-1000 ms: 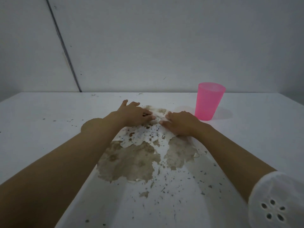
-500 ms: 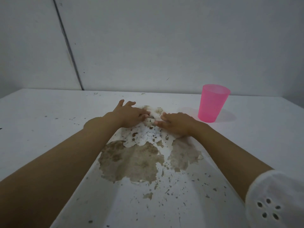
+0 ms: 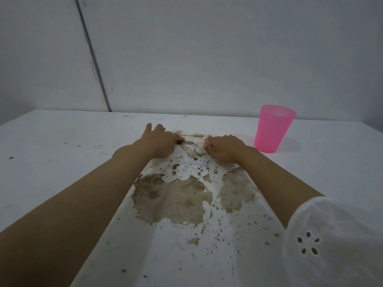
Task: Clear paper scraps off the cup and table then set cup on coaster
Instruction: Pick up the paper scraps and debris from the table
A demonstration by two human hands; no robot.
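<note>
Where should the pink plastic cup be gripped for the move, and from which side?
Grip the upright translucent pink plastic cup round its mid-wall, coming from its left with the right hand, which lies nearest. It widens upward, so a wrapped grip should not slip.

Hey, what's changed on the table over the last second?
The left hand and right hand, both pinching the far edge of the stained paper, have drawn slightly apart. The paper between them looks creased. The pink cup stays upright on the table, untouched.
</note>
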